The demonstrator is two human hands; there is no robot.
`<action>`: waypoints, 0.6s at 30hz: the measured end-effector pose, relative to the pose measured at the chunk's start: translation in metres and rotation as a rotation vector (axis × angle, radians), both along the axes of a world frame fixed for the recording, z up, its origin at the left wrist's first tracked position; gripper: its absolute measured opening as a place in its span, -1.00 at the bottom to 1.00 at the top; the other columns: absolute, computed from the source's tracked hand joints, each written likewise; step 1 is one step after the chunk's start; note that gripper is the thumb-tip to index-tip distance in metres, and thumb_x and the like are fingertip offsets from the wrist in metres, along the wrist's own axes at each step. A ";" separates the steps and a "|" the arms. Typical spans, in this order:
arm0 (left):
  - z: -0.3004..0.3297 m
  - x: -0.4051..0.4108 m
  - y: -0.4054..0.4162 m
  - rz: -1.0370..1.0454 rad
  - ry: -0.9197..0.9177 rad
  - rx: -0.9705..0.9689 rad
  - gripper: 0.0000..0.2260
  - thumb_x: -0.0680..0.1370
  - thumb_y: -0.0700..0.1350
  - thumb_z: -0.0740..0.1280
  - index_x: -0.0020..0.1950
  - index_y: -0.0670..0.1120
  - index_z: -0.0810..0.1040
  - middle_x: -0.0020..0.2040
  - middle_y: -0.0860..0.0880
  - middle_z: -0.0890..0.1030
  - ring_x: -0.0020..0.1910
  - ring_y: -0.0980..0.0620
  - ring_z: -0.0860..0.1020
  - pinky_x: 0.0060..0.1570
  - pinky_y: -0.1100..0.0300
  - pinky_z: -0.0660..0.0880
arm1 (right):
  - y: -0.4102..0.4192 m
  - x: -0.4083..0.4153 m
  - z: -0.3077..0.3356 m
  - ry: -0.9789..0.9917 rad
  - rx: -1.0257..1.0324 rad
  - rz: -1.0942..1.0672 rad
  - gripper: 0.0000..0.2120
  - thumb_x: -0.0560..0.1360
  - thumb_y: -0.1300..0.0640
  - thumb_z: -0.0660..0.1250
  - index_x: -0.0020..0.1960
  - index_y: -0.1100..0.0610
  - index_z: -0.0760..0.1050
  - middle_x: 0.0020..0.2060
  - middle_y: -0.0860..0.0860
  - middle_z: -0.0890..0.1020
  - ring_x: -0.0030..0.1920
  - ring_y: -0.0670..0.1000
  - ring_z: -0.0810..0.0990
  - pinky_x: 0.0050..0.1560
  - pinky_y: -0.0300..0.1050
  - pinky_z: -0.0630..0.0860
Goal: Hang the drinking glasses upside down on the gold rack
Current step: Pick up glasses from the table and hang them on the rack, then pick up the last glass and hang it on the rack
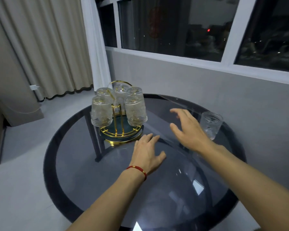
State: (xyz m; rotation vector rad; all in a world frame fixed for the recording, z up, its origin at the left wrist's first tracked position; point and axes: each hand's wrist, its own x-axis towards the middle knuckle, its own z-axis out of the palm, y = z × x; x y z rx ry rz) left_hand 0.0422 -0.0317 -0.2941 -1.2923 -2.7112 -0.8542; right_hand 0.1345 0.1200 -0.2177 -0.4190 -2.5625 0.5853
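Five glasses already hang inverted on gold rack, just beyond left hand. One upright glass left on worktop, just past right hand (fingers spread, empty). Left hand flat, holding nothing.

The gold rack stands upright on a round dark tray base, up and to the left of the left hand, its ring handle at the top. Five clear embossed glasses hang on it mouth-down — the nearest two in front, three more behind them. One last glass of the same pattern stands apart, mouth-up and empty — just beyond the right hand, partly hidden by it, well to the right of the rack.
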 end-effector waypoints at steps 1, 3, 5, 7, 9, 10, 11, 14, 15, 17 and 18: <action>-0.001 0.006 0.004 -0.047 -0.006 0.014 -0.41 0.52 0.08 0.35 0.54 -0.01 0.35 0.55 -0.10 0.34 0.55 -0.09 0.23 0.52 -0.12 0.18 | 0.006 0.013 -0.008 0.046 -0.021 -0.053 -0.64 0.62 0.15 0.30 0.41 0.10 0.47 0.33 0.06 0.57 0.30 0.10 0.59 0.31 0.07 0.51; -0.003 0.019 0.014 -0.143 -0.023 0.012 -0.41 0.52 0.07 0.35 0.54 -0.01 0.35 0.54 -0.09 0.36 0.53 -0.06 0.26 0.52 -0.06 0.21 | 0.023 0.043 -0.028 0.113 -0.091 -0.229 -0.81 0.56 0.18 0.31 0.15 0.04 0.56 0.04 -0.01 0.67 0.05 0.11 0.66 0.07 0.08 0.59; -0.007 0.028 0.024 -0.207 -0.017 -0.018 -0.42 0.52 0.08 0.35 0.53 0.00 0.36 0.53 -0.08 0.37 0.53 -0.04 0.27 0.52 -0.04 0.21 | 0.039 0.068 -0.044 0.095 -0.155 -0.427 -0.89 0.50 0.10 0.34 0.03 0.01 0.50 -0.09 -0.05 0.65 -0.06 0.13 0.65 -0.08 0.04 0.57; -0.013 0.036 0.029 -0.231 0.012 -0.088 -0.43 0.54 0.12 0.32 0.53 0.03 0.36 0.55 -0.06 0.35 0.55 -0.03 0.23 0.53 -0.12 0.16 | 0.055 0.079 -0.056 0.020 -0.156 -0.549 -0.72 0.48 0.04 0.39 0.16 0.07 0.46 0.07 0.05 0.63 0.04 0.18 0.63 -0.07 0.03 0.52; -0.021 0.044 0.033 -0.222 0.055 -0.175 -0.45 0.57 0.17 0.24 0.55 0.08 0.30 0.58 -0.02 0.28 0.58 -0.02 0.15 0.56 -0.20 0.01 | 0.073 0.079 -0.065 -0.037 -0.167 -0.606 -0.41 0.48 0.00 0.45 0.41 0.20 0.36 0.31 0.20 0.54 0.25 0.26 0.56 0.08 0.09 0.52; -0.025 0.047 0.035 -0.215 0.078 -0.205 -0.46 0.58 0.19 0.19 0.55 0.10 0.28 0.59 -0.01 0.26 0.59 -0.02 0.11 0.57 -0.21 -0.06 | 0.081 0.075 -0.066 -0.059 -0.206 -0.604 -0.24 0.48 -0.03 0.48 0.53 0.25 0.26 0.42 0.27 0.46 0.37 0.30 0.49 0.23 0.15 0.49; -0.028 0.048 0.035 -0.213 0.094 -0.214 -0.46 0.59 0.20 0.16 0.56 0.10 0.27 0.60 -0.01 0.24 0.60 -0.02 0.09 0.57 -0.22 -0.10 | 0.086 0.070 -0.065 -0.069 -0.265 -0.586 -0.11 0.48 -0.06 0.50 0.61 0.28 0.14 0.51 0.30 0.37 0.47 0.32 0.40 0.37 0.19 0.43; -0.032 0.047 0.035 -0.208 0.083 -0.188 -0.45 0.58 0.22 0.15 0.55 0.10 0.28 0.60 0.00 0.25 0.60 -0.01 0.08 0.57 -0.20 -0.13 | 0.101 0.048 -0.063 -0.027 -0.488 -0.530 0.10 0.46 -0.13 0.55 0.69 0.23 -0.06 0.62 0.27 0.27 0.59 0.31 0.29 0.54 0.26 0.26; -0.031 0.046 0.034 -0.205 0.060 -0.175 -0.45 0.58 0.21 0.17 0.55 0.10 0.28 0.60 0.01 0.25 0.60 0.00 0.08 0.57 -0.18 -0.14 | 0.105 0.042 -0.063 -0.001 -0.545 -0.523 0.11 0.45 -0.15 0.55 0.69 0.19 -0.07 0.62 0.24 0.30 0.58 0.31 0.31 0.55 0.29 0.25; -0.028 0.045 0.034 -0.204 0.002 -0.130 -0.45 0.58 0.20 0.22 0.55 0.09 0.29 0.60 0.03 0.26 0.60 0.02 0.09 0.58 -0.17 -0.14 | 0.109 0.033 -0.064 0.054 -0.613 -0.546 0.05 0.44 -0.15 0.56 0.67 0.13 0.01 0.58 0.21 0.39 0.54 0.32 0.38 0.53 0.31 0.28; -0.026 0.045 0.033 -0.208 -0.029 -0.104 -0.44 0.58 0.20 0.24 0.56 0.09 0.29 0.60 0.03 0.26 0.60 0.03 0.09 0.58 -0.17 -0.13 | 0.110 0.029 -0.064 0.084 -0.634 -0.573 -0.03 0.44 -0.13 0.57 0.64 0.11 0.10 0.53 0.20 0.45 0.50 0.32 0.42 0.50 0.30 0.31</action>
